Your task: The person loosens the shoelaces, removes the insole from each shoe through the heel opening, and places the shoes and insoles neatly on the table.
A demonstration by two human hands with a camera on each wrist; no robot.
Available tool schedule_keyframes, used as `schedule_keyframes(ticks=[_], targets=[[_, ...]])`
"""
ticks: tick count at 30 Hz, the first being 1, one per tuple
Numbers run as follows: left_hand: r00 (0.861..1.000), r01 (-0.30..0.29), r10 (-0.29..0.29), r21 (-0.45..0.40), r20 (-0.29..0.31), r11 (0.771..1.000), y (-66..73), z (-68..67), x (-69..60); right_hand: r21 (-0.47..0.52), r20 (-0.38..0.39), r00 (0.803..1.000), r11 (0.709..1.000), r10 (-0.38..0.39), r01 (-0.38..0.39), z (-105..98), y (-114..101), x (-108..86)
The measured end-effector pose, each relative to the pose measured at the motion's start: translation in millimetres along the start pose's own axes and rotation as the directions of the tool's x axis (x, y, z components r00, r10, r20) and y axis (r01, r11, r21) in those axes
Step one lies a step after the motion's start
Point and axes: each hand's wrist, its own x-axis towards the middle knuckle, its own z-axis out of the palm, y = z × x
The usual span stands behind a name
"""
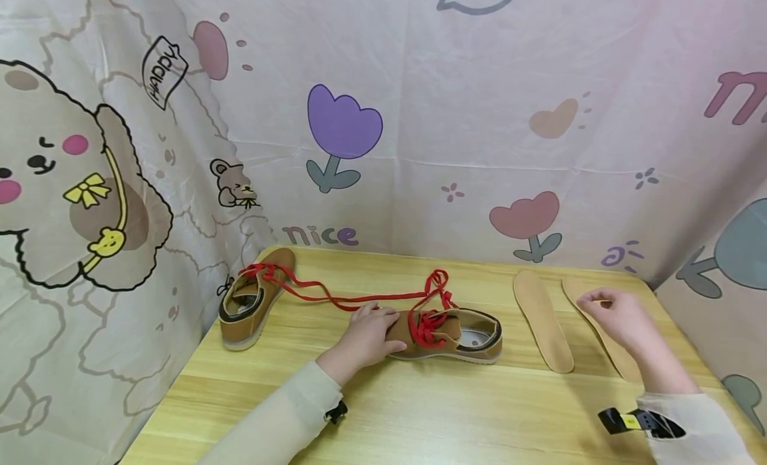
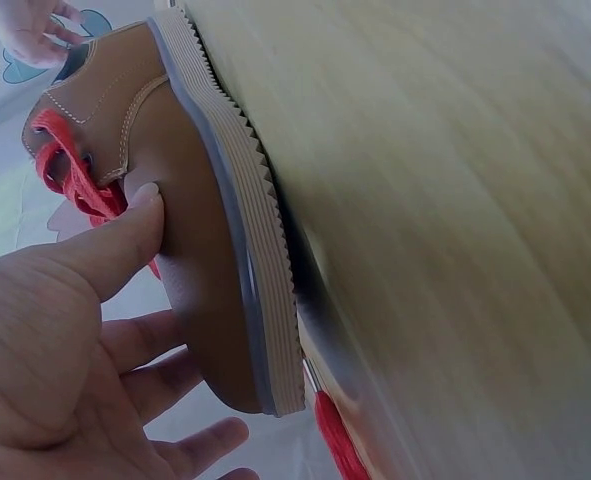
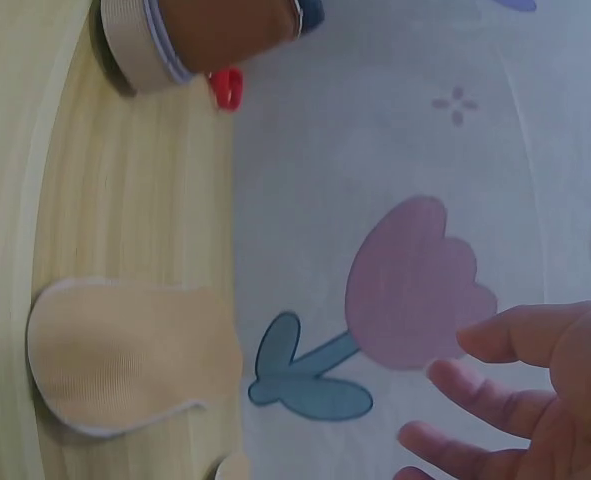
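Observation:
A brown lace-up shoe [image 1: 473, 355] with red laces lies on its sole in the middle of the table, toe to the left. My left hand [image 1: 367, 338] grips its toe end, thumb on the near side and fingers over the far side. In the left wrist view, the thumb presses the brown upper [image 2: 200, 260]. My right hand [image 1: 617, 318] hovers over the right-hand tan insole [image 1: 620, 358], holding nothing; in the right wrist view its fingers [image 3: 515, 335] are loosely bent and apart. Another tan insole [image 1: 544, 322] lies beside it.
A second brown shoe [image 1: 257, 318] stands at the table's left edge, toe to the back. Red lace [image 1: 365, 298] runs across the table between the two shoes. A printed curtain [image 1: 419, 118] hangs behind the wooden table [image 1: 431, 418].

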Motion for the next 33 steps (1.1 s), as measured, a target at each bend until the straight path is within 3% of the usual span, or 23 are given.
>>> schedule_keyframes(ticks=[9,16,33], targets=[[1.0,-0.007,0.007,-0.009,0.002,1.0,-0.4,0.7,0.0,0.023,0.032,0.999,0.999,-0.031,0.03,12.9,-20.4,-4.5],[1.0,0.006,-0.006,-0.023,-0.003,1.0,0.5,0.4,-0.8,0.022,0.011,0.992,0.992,-0.122,0.122,22.6,-36.9,-7.0],[1.0,0.004,-0.004,-0.02,0.0,1.0,-1.1,1.1,-0.7,0.062,-0.012,0.974,0.972,-0.226,0.226,59.6,-69.8,-16.4]])
